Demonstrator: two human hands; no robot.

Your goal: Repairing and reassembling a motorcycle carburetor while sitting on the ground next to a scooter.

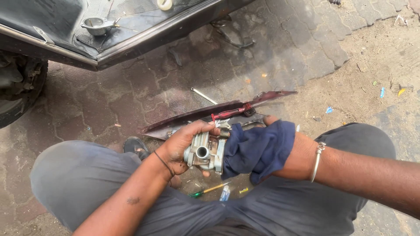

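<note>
I am squatting, my knees in grey trousers spread to either side, and between them I hold a metal carburettor (205,153) just above my lap. My left hand (186,144) is clenched round its left side, fingers over the top and thumb below, with a round opening of the part facing up toward me. My right hand (280,153) is mostly wrapped in a dark blue rag (256,150), which it grips and presses against the right side of the carburettor; only a fingertip shows past the cloth. A metal bangle (317,159) sits on my right wrist and a thin black band on my left.

On the paving under my hands lie a green-handled screwdriver (208,190) and a small tube just beside it. My black shoe (135,146) shows past my left forearm. Beyond the carburettor a long dark red panel (218,111) lies on the paving, with a thin metal rod near its far edge. Farther off stands a scooter's dark footboard (144,30), a small metal bowl (96,24) resting on it, and a tyre at the left edge.
</note>
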